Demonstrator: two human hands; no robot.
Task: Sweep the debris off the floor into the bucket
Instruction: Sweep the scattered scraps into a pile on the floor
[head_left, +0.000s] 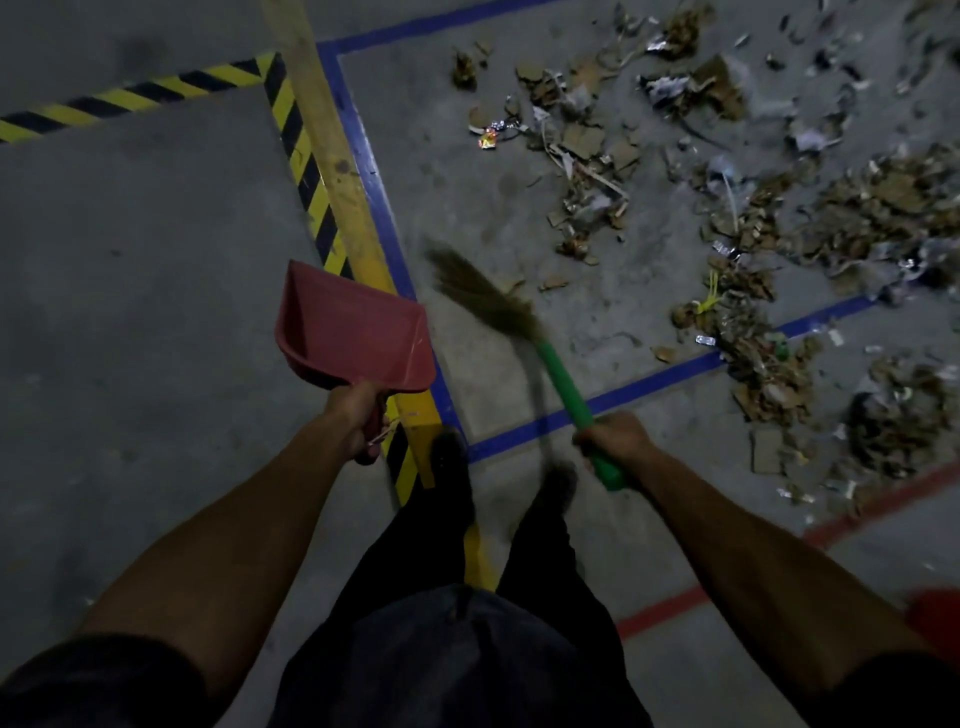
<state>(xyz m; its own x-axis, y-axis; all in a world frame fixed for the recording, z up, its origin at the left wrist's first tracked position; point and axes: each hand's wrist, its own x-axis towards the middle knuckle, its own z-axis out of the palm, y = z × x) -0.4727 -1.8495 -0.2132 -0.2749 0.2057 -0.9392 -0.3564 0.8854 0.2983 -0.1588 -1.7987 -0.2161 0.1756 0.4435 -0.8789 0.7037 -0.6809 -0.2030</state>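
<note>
My left hand (354, 415) grips the handle of a red dustpan (353, 330), held above the floor with its mouth pointing away from me. My right hand (615, 441) grips the green handle of a small broom (563, 387). Its brown bristles (480, 291) are blurred and point up-left, off the floor. Debris (727, 208) of cardboard scraps, paper and wrappers lies scattered over the grey floor to the upper right. A red object (935, 618) shows at the right edge; whether it is the bucket I cannot tell.
A yellow post (332, 156) runs along the floor beside black-and-yellow hazard tape (306, 171). Blue tape lines (649, 384) box in part of the debris, and a red line (670, 608) crosses lower right. My feet (452, 467) stand at the blue corner.
</note>
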